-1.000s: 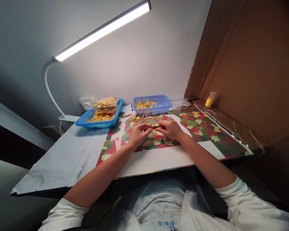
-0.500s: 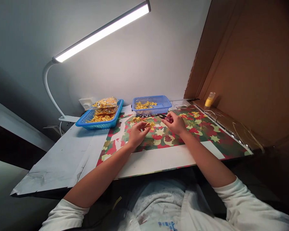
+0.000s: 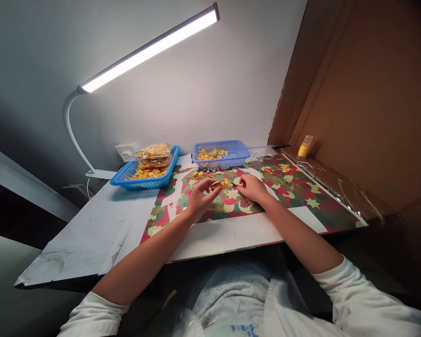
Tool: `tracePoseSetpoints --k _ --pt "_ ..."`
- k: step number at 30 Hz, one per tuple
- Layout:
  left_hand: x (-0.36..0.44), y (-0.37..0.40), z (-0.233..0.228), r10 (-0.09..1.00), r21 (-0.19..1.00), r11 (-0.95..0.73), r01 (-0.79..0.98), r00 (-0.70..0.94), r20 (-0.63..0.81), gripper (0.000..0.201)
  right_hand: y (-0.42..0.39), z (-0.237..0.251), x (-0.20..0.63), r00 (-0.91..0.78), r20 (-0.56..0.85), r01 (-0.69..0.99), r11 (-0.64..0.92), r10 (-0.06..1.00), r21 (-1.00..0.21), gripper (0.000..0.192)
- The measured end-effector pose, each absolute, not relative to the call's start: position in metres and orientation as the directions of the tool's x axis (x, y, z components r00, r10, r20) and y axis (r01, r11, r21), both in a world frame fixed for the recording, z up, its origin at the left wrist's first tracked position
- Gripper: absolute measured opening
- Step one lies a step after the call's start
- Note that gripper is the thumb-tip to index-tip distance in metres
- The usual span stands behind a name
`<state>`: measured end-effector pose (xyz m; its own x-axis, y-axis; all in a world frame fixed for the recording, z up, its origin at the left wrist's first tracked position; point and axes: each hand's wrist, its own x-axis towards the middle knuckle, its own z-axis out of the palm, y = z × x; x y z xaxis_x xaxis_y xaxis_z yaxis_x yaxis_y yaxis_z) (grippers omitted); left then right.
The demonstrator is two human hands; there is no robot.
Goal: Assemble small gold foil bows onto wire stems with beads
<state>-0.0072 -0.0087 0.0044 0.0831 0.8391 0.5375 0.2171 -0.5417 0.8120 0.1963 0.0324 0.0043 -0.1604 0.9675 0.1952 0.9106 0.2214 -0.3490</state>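
Note:
A yellow ribbon bow is pinched between the thumb and fingers of my left hand, held over the patterned board. Just right of the bow, my right hand is closed, fingertips almost at it. Something thin and dark pokes from those fingers toward the bow; its kind is too small to make out. Beyond my left hand lies a bundle of gold ties. Small silvery beads lie behind them.
A blue basket with bagged yellow bows stands at back left. A paler blue basket with loose bows is behind my hands. Yellow scraps lie to the right, near a small yellow bottle. A lamp hangs above.
My right hand has come down and left to the bow, its fingers turned toward it. The bow in my left hand has shifted slightly right.

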Motion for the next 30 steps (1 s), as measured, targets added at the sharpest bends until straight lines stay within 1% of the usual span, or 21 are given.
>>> tracePoseSetpoints --k 4,6,8,10,12,14,16,18,23,25,29,30 --pt "-0.006 -0.008 0.005 0.866 0.853 -0.501 0.145 0.087 0.493 0.023 0.033 0.003 0.197 -0.17 0.216 0.896 0.242 0.962 -0.373 0.009" --pt "-0.005 -0.007 0.005 0.874 0.867 -0.486 0.108 0.087 0.479 0.023 0.032 0.005 0.196 -0.186 0.296 0.85 0.305 0.937 -0.43 0.012" --pt "-0.005 -0.008 0.005 0.875 0.87 -0.482 0.099 0.087 0.475 0.021 0.028 0.009 0.194 -0.237 0.425 0.716 0.453 0.873 -0.532 0.015" --pt "-0.005 -0.01 0.007 0.867 0.856 -0.498 0.138 0.091 0.49 0.018 0.019 0.015 0.189 -0.302 0.54 0.5 0.612 0.786 -0.612 0.018" --pt "-0.005 -0.013 0.009 0.849 0.824 -0.528 0.206 0.087 0.522 0.013 0.008 0.02 0.183 -0.348 0.606 0.34 0.699 0.715 -0.63 0.021" --pt "-0.005 -0.015 0.01 0.828 0.791 -0.552 0.263 0.069 0.556 0.012 -0.001 0.022 0.177 -0.321 0.663 0.291 0.736 0.677 -0.611 0.026" --pt "-0.005 -0.016 0.01 0.814 0.774 -0.565 0.285 0.038 0.58 0.014 -0.006 0.023 0.172 -0.3 0.687 0.26 0.749 0.662 -0.609 0.019" --pt "-0.004 -0.015 0.009 0.818 0.789 -0.562 0.249 0.022 0.575 0.017 -0.007 0.022 0.169 -0.299 0.682 0.221 0.744 0.667 -0.631 0.008" --pt "0.0 -0.011 0.006 0.881 0.88 -0.473 -0.041 0.001 0.473 0.027 -0.004 0.018 0.168 -0.276 0.62 0.146 0.669 0.735 -0.728 0.005" --pt "0.001 -0.01 0.006 0.892 0.888 -0.448 -0.101 0.008 0.451 0.023 -0.003 0.017 0.167 -0.285 0.598 0.101 0.644 0.749 -0.758 0.004" --pt "-0.001 -0.012 0.009 0.9 0.895 -0.426 -0.13 0.042 0.434 0.009 -0.002 0.013 0.166 -0.248 0.558 0.042 0.584 0.792 -0.811 0.004" --pt "-0.002 -0.012 0.01 0.907 0.902 -0.405 -0.151 0.058 0.417 0.008 -0.002 0.013 0.166 -0.235 0.55 0.029 0.571 0.802 -0.821 0.005"
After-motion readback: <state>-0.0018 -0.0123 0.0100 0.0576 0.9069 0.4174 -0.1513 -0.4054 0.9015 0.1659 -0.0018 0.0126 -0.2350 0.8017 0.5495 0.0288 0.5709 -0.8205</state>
